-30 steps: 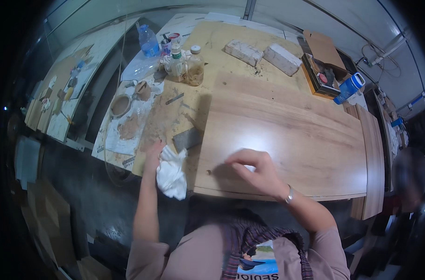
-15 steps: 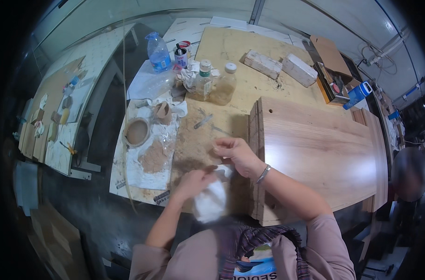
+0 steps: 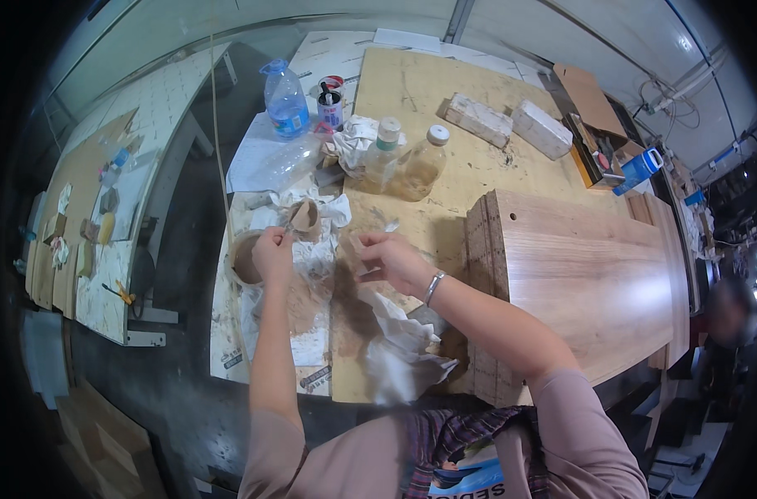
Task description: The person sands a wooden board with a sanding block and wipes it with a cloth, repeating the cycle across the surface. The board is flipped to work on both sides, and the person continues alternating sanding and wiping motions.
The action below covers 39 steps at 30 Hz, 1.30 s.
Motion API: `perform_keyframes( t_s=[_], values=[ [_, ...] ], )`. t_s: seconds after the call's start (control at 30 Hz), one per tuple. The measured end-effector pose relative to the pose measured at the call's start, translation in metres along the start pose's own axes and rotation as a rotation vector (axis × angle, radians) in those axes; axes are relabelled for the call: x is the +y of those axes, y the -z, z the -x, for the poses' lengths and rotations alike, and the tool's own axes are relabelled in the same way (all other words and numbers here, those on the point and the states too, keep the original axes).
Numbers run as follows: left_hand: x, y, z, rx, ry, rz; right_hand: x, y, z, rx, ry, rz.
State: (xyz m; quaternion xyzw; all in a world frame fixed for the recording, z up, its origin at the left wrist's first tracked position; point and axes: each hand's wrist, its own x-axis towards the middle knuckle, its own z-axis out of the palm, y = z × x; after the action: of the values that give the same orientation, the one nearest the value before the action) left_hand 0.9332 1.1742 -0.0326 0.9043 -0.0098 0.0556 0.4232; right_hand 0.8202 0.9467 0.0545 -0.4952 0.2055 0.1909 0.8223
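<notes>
My left hand (image 3: 272, 256) is closed beside the round bowl of brown paste (image 3: 244, 259). A thin strip appears to stick out of its fingers toward a small brown cup (image 3: 305, 218); its kind cannot be made out. My right hand (image 3: 395, 262) is over the dusty board, its fingers curled round a thin, pale, see-through piece (image 3: 353, 249). Below that hand, a crumpled white cloth or paper (image 3: 399, 345) reaches toward the near table edge, partly blurred. To the right of it stands a stack of wood-grain panels (image 3: 578, 283).
Two cloudy plastic bottles (image 3: 420, 166) stand behind my hands, with a large blue-tinted bottle (image 3: 285, 100) and a marker-filled can (image 3: 329, 108) further left. Two pale blocks (image 3: 480, 119) lie at the back. A cardboard box (image 3: 596, 156) and blue bottle (image 3: 639, 171) are on the far right.
My left hand has left the white cloth and moved left and away from me to the bowl. The right hand has shifted slightly left. The cloth now spreads looser near the edge.
</notes>
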Motion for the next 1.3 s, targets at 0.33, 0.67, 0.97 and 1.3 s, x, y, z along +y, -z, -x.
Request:
perform_keyframes(
  t_s=[0.33, 0.67, 0.97, 1.3],
  values=[
    [0.032, 0.019, -0.032, 0.02, -0.412, -0.463, 0.016, -0.015, -0.062, 0.048, 0.011, 0.051],
    [0.027, 0.02, -0.037, -0.085, -0.19, -0.337, 0.012, -0.012, -0.079, 0.104, 0.06, -0.021],
    [-0.036, 0.024, -0.025, -0.14, 0.324, 0.736, 0.007, -0.018, -0.096, 0.073, 0.068, -0.092],
    [-0.012, 0.018, 0.011, -0.168, 0.325, 0.989, 0.015, -0.028, -0.098, -0.029, 0.1, -0.183]
  ],
)
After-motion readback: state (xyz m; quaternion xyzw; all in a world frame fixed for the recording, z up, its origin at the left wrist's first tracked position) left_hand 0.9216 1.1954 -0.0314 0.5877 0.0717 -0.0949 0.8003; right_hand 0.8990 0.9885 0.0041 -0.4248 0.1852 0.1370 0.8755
